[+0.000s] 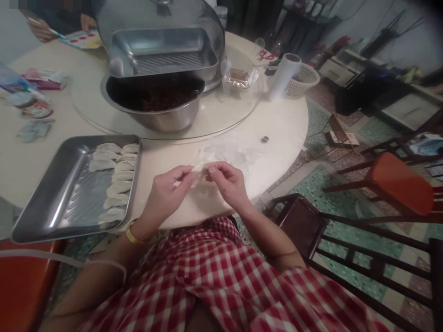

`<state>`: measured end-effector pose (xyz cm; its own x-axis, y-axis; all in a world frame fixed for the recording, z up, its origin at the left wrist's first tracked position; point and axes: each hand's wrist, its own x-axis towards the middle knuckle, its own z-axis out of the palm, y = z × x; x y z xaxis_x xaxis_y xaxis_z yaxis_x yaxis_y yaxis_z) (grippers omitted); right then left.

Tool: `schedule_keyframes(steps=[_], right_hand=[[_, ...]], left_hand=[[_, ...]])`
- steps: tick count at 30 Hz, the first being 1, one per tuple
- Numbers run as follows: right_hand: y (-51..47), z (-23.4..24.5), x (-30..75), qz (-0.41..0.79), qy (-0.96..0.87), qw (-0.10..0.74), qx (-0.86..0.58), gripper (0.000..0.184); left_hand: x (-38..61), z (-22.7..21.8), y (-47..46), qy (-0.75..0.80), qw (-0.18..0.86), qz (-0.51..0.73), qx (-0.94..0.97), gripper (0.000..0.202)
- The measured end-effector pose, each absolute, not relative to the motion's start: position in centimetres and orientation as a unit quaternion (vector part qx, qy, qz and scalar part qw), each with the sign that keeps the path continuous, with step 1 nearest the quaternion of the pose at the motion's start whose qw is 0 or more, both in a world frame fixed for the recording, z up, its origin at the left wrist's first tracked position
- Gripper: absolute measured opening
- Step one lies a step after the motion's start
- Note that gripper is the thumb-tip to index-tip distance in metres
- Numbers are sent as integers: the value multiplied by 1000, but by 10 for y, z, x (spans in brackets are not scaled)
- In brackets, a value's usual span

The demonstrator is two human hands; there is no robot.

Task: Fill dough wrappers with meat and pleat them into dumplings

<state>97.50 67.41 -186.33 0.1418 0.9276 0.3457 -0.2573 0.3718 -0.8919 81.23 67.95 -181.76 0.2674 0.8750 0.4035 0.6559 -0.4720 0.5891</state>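
Observation:
My left hand and my right hand meet over the table's near edge, both pinching a pale dumpling between their fingertips. A clear plastic sheet with wrappers lies just beyond them. To the left, a steel tray holds several folded dumplings in rows along its right side. A steel bowl of dark filling stands behind on the glass turntable.
An empty steel pan rests above the bowl under a domed cover. A paper roll and white basket stand at the back right. Another person's hands work at far left. Wooden chairs stand right of the round table.

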Motion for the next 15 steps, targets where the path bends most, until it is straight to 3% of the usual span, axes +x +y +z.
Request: schedule_keyframes(steps=[3, 9, 15], right_hand=[[678, -1863, 984, 401, -484, 684, -369, 24], [686, -1865, 983, 657, -462, 533, -267, 36], [688, -1869, 982, 680, -406, 553, -260, 40]], left_hand=[[811, -1811, 687, 507, 282, 374, 724, 20], [817, -1808, 691, 488, 434, 386, 652, 18], [816, -1808, 696, 473, 507, 410, 592, 18]])
